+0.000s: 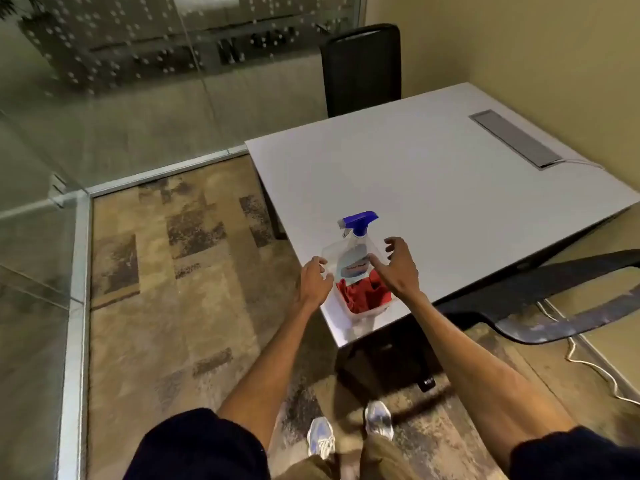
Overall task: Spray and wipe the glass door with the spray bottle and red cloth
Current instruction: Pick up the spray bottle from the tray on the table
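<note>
Both my arms reach forward over the carpet, dark sleeves pushed up near the elbows. My left hand curls loosely against the left wall of one clear plastic bin, fingers half bent and gripping nothing that I can make out. My right hand hovers over the bin's right side, fingers spread apart and empty.

The bin sits at the near corner of the white table. Two things are in it: one red cloth, crumpled at the near end, and one spray bottle standing upright behind it, clear-bodied with a blue trigger head. Its label is blue and red; the writing is too blurred to read.

Farther off, a black chair stands at the table's far edge, and the glass door rises on my left.
</note>
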The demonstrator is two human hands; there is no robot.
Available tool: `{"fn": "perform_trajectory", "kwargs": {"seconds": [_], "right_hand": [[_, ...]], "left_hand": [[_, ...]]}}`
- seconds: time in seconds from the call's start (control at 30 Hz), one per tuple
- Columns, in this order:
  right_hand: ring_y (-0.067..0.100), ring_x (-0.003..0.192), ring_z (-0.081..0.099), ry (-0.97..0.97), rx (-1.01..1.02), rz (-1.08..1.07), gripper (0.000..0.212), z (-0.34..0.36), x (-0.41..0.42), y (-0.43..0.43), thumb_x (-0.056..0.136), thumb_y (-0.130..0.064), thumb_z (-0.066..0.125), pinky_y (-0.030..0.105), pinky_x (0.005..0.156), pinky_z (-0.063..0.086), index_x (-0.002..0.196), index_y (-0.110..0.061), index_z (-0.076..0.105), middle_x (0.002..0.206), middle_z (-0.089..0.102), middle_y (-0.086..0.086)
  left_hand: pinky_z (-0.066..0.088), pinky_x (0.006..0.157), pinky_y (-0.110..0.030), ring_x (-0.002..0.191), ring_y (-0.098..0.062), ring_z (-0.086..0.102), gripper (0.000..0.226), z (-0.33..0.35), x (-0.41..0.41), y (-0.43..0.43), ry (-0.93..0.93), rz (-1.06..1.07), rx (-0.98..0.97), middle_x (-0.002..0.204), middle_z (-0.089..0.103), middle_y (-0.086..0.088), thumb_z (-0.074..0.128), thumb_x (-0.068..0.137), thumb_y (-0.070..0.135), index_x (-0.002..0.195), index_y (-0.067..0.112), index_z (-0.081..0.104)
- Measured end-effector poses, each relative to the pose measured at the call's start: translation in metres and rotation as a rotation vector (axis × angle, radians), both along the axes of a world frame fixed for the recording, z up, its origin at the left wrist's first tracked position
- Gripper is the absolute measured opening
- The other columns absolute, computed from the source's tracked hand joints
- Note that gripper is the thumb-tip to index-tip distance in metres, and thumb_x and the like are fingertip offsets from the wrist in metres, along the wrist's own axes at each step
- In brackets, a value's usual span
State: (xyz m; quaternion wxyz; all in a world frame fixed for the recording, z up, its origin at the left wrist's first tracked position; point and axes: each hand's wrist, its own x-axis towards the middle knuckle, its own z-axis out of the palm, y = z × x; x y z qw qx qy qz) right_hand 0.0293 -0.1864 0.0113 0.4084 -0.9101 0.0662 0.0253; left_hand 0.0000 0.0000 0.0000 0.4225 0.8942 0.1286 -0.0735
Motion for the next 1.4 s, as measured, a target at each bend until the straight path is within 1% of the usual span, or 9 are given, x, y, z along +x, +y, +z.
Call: {"fn": "perform_trajectory", "kwargs": {"seconds": [0.17,0.33,0.47,0.57,0.73,0.93,1.07,1.17,1.4], "right_hand": [[0.022,0.114,0.055,0.061,0.085,0.051,0.065,-0.014,0.017,-0.007,0.087,-0.04,0.075,0.042,0.096,0.052,0.139,-0.015,0.045,0.132,0.055,0.005],[0.021,0.118,0.055,0.051,0.177,0.157,0.064,-0.021,0.044,-0.013,0.086,-0.033,0.078,0.031,0.097,0.046,0.141,-0.018,0.048,0.138,0.055,0.003],[0.019,0.121,0.054,0.058,0.248,0.237,0.057,-0.025,0.062,-0.014,0.089,-0.028,0.076,0.038,0.106,0.047,0.14,-0.022,0.052,0.14,0.057,0.002],[0.014,0.123,0.054,0.075,0.307,0.28,0.054,-0.032,0.065,-0.016,0.09,-0.028,0.075,0.043,0.108,0.047,0.139,-0.02,0.055,0.14,0.059,0.001],[0.019,0.121,0.061,0.095,0.35,0.333,0.046,-0.038,0.07,-0.016,0.092,-0.028,0.072,0.047,0.103,0.052,0.134,-0.016,0.059,0.132,0.066,0.002],[0.0,0.1,0.065,0.024,0.314,0.38,0.032,-0.042,0.074,-0.016,0.092,-0.029,0.072,0.036,0.093,0.058,0.122,-0.021,0.062,0.11,0.068,-0.012],[0.015,0.103,0.066,0.025,0.246,0.414,0.037,-0.039,0.08,-0.016,0.093,-0.033,0.07,0.041,0.093,0.057,0.124,-0.016,0.062,0.116,0.071,-0.003],[0.019,0.103,0.067,0.005,0.231,0.409,0.036,-0.031,0.086,-0.014,0.094,-0.033,0.069,0.044,0.093,0.057,0.123,-0.015,0.062,0.117,0.071,0.002],[0.01,0.087,0.067,-0.142,0.284,0.406,0.042,0.004,0.102,0.01,0.083,-0.05,0.075,0.03,0.082,0.058,0.111,-0.019,0.068,0.101,0.069,-0.01]], "left_hand": [[0.056,0.093,-0.04,0.109,-0.029,0.064,0.045,-0.009,0.018,-0.008,0.041,0.019,-0.016,0.126,0.061,-0.016,0.065,0.092,0.011,0.135,0.007,0.05],[0.056,0.094,-0.037,0.112,-0.026,0.061,0.055,-0.014,0.042,-0.026,0.037,0.03,-0.025,0.13,0.058,-0.014,0.073,0.087,0.016,0.136,0.01,0.049],[0.053,0.099,-0.039,0.116,-0.025,0.059,0.063,-0.018,0.053,-0.046,0.047,0.09,-0.095,0.132,0.056,-0.011,0.08,0.081,0.026,0.134,0.012,0.05],[0.048,0.099,-0.033,0.119,-0.025,0.057,0.063,-0.024,0.055,-0.056,0.029,0.164,-0.12,0.133,0.054,-0.011,0.081,0.079,0.031,0.132,0.013,0.051],[0.049,0.098,-0.034,0.118,-0.025,0.057,0.062,-0.03,0.058,-0.057,0.017,0.176,-0.095,0.13,0.057,-0.01,0.082,0.078,0.034,0.129,0.014,0.053],[0.051,0.098,-0.041,0.117,-0.024,0.057,0.065,-0.032,0.058,-0.066,0.016,0.2,-0.085,0.129,0.057,-0.006,0.083,0.076,0.032,0.129,0.015,0.049],[0.05,0.102,-0.044,0.117,-0.024,0.057,0.065,-0.029,0.056,-0.072,0.023,0.238,-0.142,0.129,0.056,-0.006,0.081,0.078,0.034,0.132,0.017,0.047],[0.051,0.102,-0.044,0.114,-0.023,0.059,0.061,-0.023,0.057,-0.072,-0.002,0.271,-0.164,0.127,0.058,-0.005,0.079,0.081,0.036,0.13,0.018,0.047],[0.048,0.107,-0.048,0.117,-0.027,0.061,0.064,0.006,0.06,-0.058,-0.049,0.315,-0.244,0.129,0.06,-0.008,0.078,0.083,0.034,0.134,0.015,0.045]]}}
